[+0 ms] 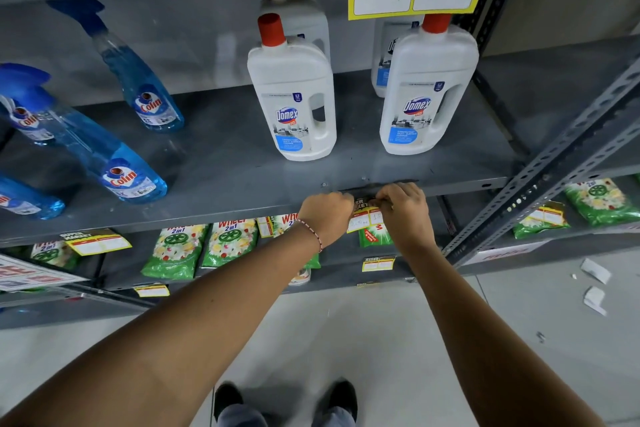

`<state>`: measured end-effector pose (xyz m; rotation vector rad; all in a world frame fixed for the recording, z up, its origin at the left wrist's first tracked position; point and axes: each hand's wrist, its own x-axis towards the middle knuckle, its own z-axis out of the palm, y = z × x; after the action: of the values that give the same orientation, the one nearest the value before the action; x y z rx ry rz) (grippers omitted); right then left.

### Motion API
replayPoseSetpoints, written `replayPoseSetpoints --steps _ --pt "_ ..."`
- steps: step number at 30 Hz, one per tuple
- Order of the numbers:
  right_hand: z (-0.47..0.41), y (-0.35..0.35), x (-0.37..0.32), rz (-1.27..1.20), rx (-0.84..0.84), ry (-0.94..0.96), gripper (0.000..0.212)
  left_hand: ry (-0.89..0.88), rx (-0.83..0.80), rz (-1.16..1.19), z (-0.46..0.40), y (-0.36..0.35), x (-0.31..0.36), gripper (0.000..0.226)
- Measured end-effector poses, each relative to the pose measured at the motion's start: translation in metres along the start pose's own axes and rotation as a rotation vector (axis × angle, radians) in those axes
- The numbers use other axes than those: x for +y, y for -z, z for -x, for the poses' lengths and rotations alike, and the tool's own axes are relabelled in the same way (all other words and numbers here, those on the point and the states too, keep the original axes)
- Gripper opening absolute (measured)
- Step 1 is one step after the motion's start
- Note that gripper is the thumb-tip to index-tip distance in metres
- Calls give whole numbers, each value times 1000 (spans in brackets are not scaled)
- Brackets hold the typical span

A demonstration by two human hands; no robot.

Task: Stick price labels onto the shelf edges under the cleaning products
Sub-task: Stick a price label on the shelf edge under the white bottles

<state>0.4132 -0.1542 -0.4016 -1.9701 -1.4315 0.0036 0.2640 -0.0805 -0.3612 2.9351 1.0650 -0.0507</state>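
Because it has to hang just under the products it prices, the price label [365, 217] is held against the front lip of the shelf edge [450, 188], its yellow top strip pinched between both sets of fingertips and its two white price boxes hanging free below them. The left hand [325, 215] is curled narrowly on the label's left corner, likely to keep it level; the right hand [403, 210] pinches the top right, its fingertips closed on the strip as if pressing the adhesive home. Directly above the fingers stand the white Domex bottles [294, 104], which this tag presumably serves. Left of the hands lean blue Colin spray bottles [114, 163]; below the knuckles, green detergent packets [175, 250] already carry tags.
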Motion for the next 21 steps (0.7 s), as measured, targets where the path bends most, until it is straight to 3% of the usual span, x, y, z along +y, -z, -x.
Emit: replayPoseSetpoints --steps 6,10,16,21 --pt "-10 6 -5 -41 -11 10 8 -57 58 -56 -6 7 -10 18" --pt "-18 11 -1 -89 -131 30 18 -79 41 7 -8 7 -9 27" --pt "-28 24 3 -88 -394 -22 12 -174 -6 137 -4 -2 -14 35" --pt "-21 23 1 -71 -334 3 7 -120 19 119 -6 -5 -16 34"
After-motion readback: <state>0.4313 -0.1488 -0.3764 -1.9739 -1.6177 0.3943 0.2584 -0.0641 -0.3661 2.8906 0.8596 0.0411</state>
